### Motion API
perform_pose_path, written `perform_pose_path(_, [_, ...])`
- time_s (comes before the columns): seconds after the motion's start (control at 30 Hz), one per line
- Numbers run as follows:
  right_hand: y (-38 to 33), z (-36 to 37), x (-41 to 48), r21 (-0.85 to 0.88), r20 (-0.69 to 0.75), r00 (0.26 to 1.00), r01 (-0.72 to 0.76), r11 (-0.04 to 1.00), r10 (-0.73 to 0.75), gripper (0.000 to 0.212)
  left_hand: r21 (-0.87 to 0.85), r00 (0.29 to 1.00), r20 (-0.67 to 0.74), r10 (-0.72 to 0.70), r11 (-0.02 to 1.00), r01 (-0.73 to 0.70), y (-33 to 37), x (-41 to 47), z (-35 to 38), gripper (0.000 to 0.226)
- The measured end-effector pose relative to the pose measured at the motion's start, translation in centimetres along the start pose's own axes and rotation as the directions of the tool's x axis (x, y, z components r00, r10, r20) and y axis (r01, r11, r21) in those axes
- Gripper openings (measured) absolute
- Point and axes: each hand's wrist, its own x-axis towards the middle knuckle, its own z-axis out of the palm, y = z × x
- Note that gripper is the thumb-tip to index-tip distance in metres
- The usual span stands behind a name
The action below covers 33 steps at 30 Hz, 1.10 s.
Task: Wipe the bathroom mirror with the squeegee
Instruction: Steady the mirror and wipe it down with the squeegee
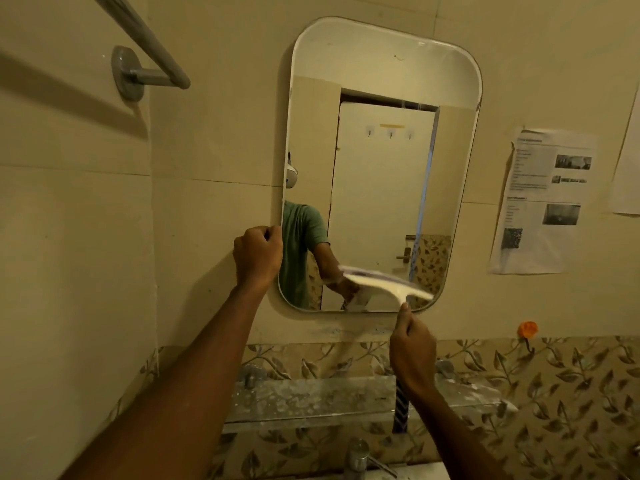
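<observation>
A tall mirror with rounded corners (377,98) hangs on the beige tiled wall. My right hand (412,351) grips the handle of a white squeegee (384,284) just below the mirror's bottom edge. Its blade lies tilted across the lower right part of the glass and looks blurred. My left hand (258,256) has its fingers curled against the mirror's lower left edge; whether it grips that edge is unclear. The glass reflects a door, a green sleeve and the squeegee.
A grey towel bar (149,53) juts from the wall at upper left. Printed paper sheets (540,202) are stuck to the wall right of the mirror. An orange hook (527,330) sits below them. A dusty glass shelf (311,400) and a tap (358,459) lie underneath.
</observation>
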Motion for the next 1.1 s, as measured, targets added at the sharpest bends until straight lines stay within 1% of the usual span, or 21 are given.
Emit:
perform_pose_path(0.1, [-3.6,-0.2,3.8,-0.005,-0.045,0.993,0.105,0.994,-0.105,0.051,-0.011,1.0,0.01,-0.004,1.0,0.004,0.1,0.0,-0.1,0.045])
perform_pose_path(0.2, [-5.4,0.1,5.6,-0.025,-0.063,0.988,0.137,0.99,-0.139,0.051,-0.011,1.0,0.011,-0.013,1.0,0.013,0.3,0.0,-0.2,0.045])
perform_pose_path(0.37, [-1.5,2.3,-0.2,-0.023,0.014,0.999,0.03,0.999,-0.03,0.05,-0.018,1.0,0.018,-0.006,1.0,0.006,0.1,-0.1,-0.2,0.044])
perform_pose_path(0.43, [-1.2,2.3,-1.2,-0.025,0.029,0.999,-0.027,0.999,0.028,0.053,-0.025,1.0,0.021,-0.006,1.0,0.007,0.1,-0.2,-0.2,0.044])
perform_pose_path(0.47, [-1.5,2.1,-1.2,-0.024,0.036,0.999,-0.032,0.999,0.033,0.054,-0.025,1.0,0.021,-0.007,1.0,0.008,0.2,-0.2,-0.2,0.044])
perform_pose_path(0.5, [-2.1,1.8,-0.8,-0.023,0.039,0.999,-0.016,1.0,0.017,0.053,-0.025,1.0,0.022,-0.009,1.0,0.01,0.2,-0.2,-0.3,0.044])
perform_pose_path(0.63, [-5.8,1.0,2.9,-0.006,-0.006,0.991,0.13,0.991,-0.13,0.048,-0.032,1.0,0.025,-0.017,0.999,0.018,0.3,-0.2,-0.3,0.044])
perform_pose_path(0.7, [-6.7,1.3,3.7,-0.009,-0.013,0.987,0.162,0.987,-0.162,0.043,-0.027,0.999,0.024,-0.021,0.999,0.022,0.2,-0.2,-0.2,0.044])
perform_pose_path(0.77, [-5.7,2.3,2.2,-0.001,-0.003,0.989,0.145,0.989,-0.145,0.044,-0.021,0.999,0.027,-0.031,0.999,0.031,0.3,-0.2,-0.2,0.045])
perform_pose_path(0.9, [-2.8,3.2,-1.8,-0.021,0.045,0.998,0.053,0.998,-0.052,0.05,-0.023,0.999,0.02,-0.043,0.999,0.043,0.5,-0.2,-0.1,0.045])
perform_pose_path(0.97, [-3.2,2.8,-1.1,-0.024,0.057,0.992,0.112,0.993,-0.11,0.05,-0.021,0.999,0.023,-0.043,0.999,0.044,0.5,-0.2,-0.1,0.045])
perform_pose_path(1.1, [-6.6,2.2,2.0,-0.01,0.047,0.937,0.347,0.938,-0.346,0.039,-0.02,0.998,0.025,-0.055,0.998,0.056,0.4,-0.3,0.0,0.044])
